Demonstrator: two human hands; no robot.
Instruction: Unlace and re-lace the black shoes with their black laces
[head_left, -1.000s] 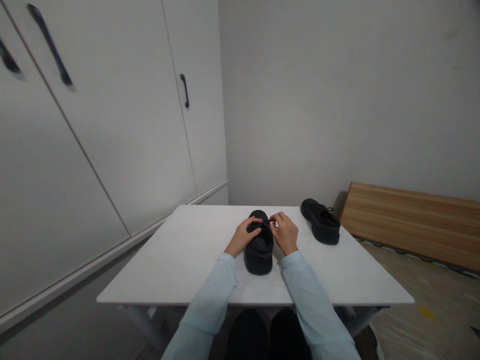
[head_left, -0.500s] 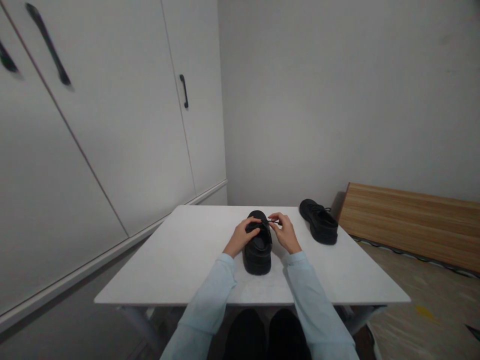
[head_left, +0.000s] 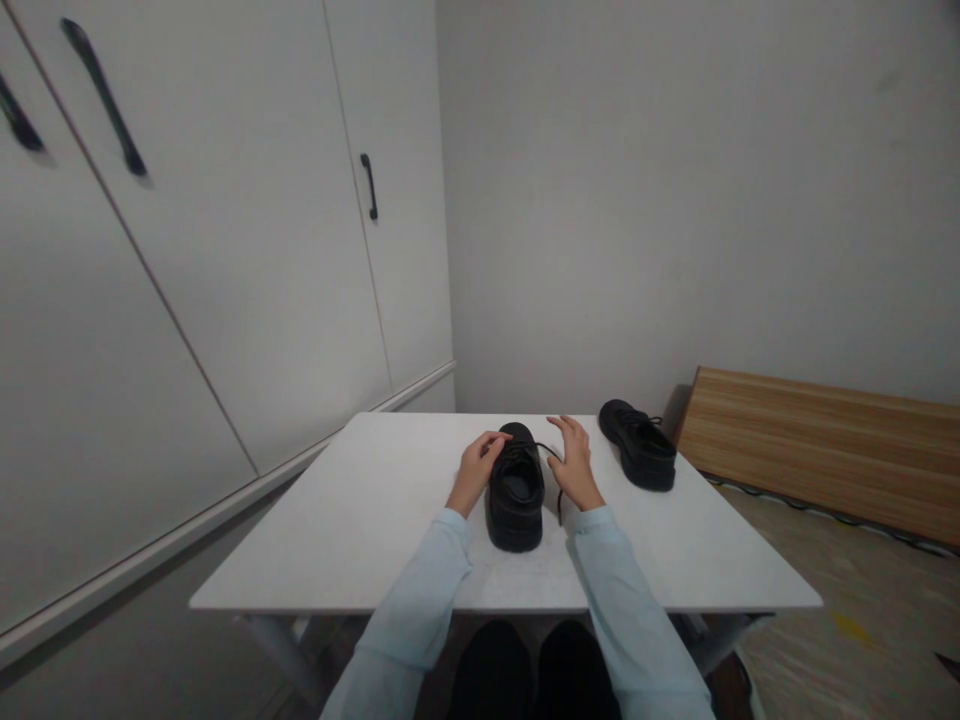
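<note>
A black lace-up shoe (head_left: 516, 515) stands on the white table in front of me, toe pointing away and heel toward me. At its left side, my left hand (head_left: 480, 463) has thumb and fingers pinched together on the lace by the tongue. On the other side is my right hand (head_left: 574, 465), thumb and fingers apart, nothing gripped between them. A loose black shoelace (head_left: 560, 505) runs from the shoe's right side, passes by the right thumb and hangs down to the tabletop.
The matching black shoe (head_left: 646, 452) stands at the back right of the white table (head_left: 360, 540). White cabinets with dark handles (head_left: 369, 187) line the left. A wood-grain board (head_left: 817, 440) leans against the wall at right.
My right hand has let go of the lace and spread its fingers; the lace now droops beside it. My left thumb has come up from the shoe opening to meet the fingers.
</note>
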